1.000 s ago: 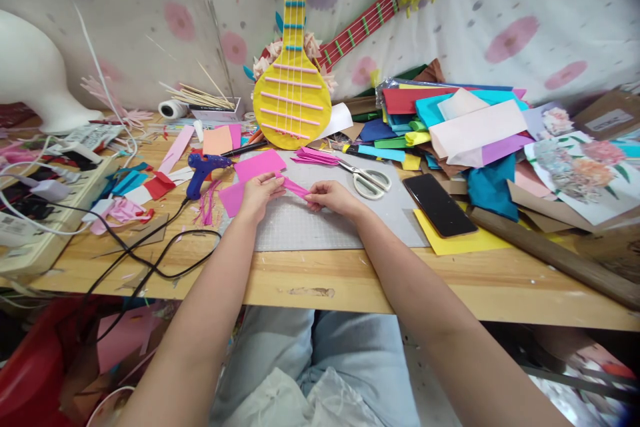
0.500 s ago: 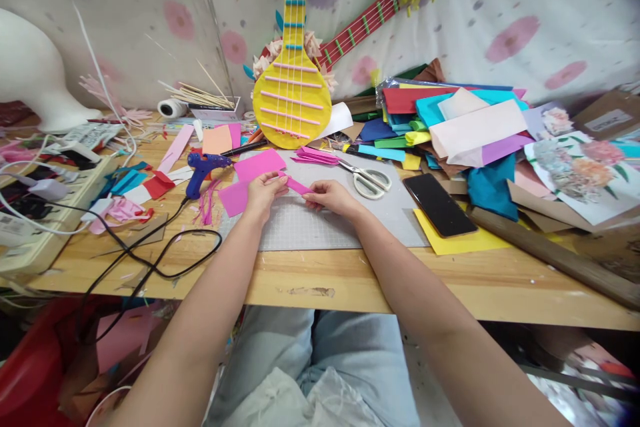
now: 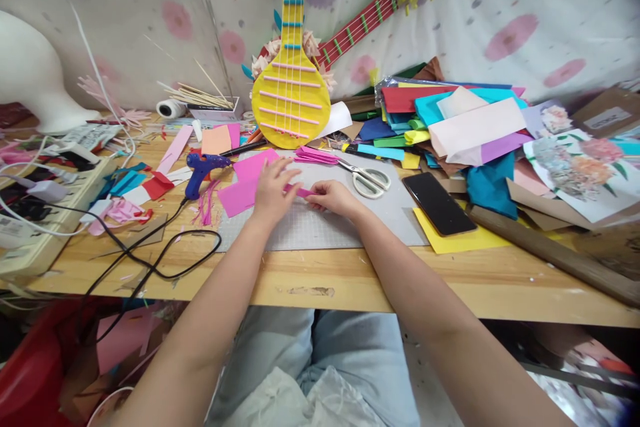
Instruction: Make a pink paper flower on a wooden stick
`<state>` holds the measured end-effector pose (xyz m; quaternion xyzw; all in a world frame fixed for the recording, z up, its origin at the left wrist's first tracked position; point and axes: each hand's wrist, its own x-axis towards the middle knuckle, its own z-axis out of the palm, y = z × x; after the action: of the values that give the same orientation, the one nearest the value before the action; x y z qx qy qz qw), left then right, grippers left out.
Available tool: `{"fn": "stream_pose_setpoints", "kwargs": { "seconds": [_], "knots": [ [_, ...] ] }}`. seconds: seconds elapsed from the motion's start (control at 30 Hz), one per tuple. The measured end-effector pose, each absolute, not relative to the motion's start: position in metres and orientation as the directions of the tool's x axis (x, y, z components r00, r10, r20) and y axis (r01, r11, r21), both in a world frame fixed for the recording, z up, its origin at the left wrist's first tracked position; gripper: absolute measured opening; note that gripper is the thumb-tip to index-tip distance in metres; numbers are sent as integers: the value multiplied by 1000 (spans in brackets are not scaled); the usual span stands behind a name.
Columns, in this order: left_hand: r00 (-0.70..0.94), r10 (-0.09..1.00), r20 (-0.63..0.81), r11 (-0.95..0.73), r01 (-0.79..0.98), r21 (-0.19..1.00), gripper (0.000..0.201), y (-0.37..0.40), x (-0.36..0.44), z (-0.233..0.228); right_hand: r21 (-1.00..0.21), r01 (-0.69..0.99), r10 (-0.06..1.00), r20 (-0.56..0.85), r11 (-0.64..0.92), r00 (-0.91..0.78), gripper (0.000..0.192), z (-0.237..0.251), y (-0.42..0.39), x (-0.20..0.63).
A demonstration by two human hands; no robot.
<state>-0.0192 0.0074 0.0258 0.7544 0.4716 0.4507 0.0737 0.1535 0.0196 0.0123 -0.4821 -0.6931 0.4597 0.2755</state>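
Note:
Between the fingertips of my right hand (image 3: 331, 199) is one end of a narrow magenta paper strip (image 3: 303, 193), held just above the grey cutting mat (image 3: 325, 230). My left hand (image 3: 273, 192) is over the strip's other end with its fingers spread; part of the strip is hidden behind them. Beside and partly under that hand lie magenta paper pieces (image 3: 236, 197). Beyond my hands, a bundle of folded magenta strips (image 3: 316, 155) touches the tips of white-handled scissors (image 3: 371, 181).
A blue glue gun (image 3: 203, 170) with a black cord stands left of the mat. To the right, a phone (image 3: 439, 203) rests on yellow paper. A yellow paper lute (image 3: 291, 103) leans at the back. Coloured paper (image 3: 477, 127) is piled at right, near a wooden stick (image 3: 555, 253).
My left hand has let go of the strip's left end, spread its fingers and shifted slightly right over it. My right hand keeps its pinch in nearly the same place.

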Motion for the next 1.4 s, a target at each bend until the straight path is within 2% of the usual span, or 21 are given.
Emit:
{"fn": "stream_pose_setpoints", "kwargs": {
  "seconds": [0.07, 0.17, 0.3, 0.47, 0.83, 1.07, 1.17, 1.23, 1.3, 1.4],
  "knots": [
    [347, 749, 565, -608, 699, 377, 13, 5, -13, 26, -823, 506, 924, 57, 258, -379, 17, 12, 19, 154],
    [424, 741, 521, -619, 732, 285, 16, 4, -10, 25, -704, 594, 904, 171, 390, -391, 15, 14, 18, 155],
    [421, 750, 511, -604, 751, 268, 16, 5, -14, 24, -643, 627, 888, 204, 439, -413, 14, 18, 16, 157],
    [392, 779, 489, -571, 766, 295, 15, 7, -21, 27, -644, 621, 883, 208, 447, -420, 15, 21, 17, 161],
    [310, 838, 450, -529, 665, 527, 11, 16, -46, 27, -668, 618, 887, 145, 414, -438, 16, 23, 22, 172],
    [170, 896, 410, -404, 695, 595, 16, 15, -58, 28, -711, 592, 898, 130, 380, -420, 18, 22, 24, 175],
    [3, 915, 404, -297, 683, 667, 20, 18, -65, 26, -759, 561, 914, 110, 331, -390, 19, 20, 26, 178],
    [-150, 912, 383, -216, 617, 757, 22, 20, -67, 24, -820, 510, 935, 80, 259, -346, 20, 17, 28, 181],
    [-260, 904, 338, -189, 466, 864, 22, 22, -62, 23, -871, 447, 946, 57, 203, -318, 20, 15, 29, 181],
    [-240, 943, 230, -206, 120, 971, 26, 21, -45, 21, -899, 398, 941, 45, 184, -335, 21, 11, 29, 176]
  ]
}}
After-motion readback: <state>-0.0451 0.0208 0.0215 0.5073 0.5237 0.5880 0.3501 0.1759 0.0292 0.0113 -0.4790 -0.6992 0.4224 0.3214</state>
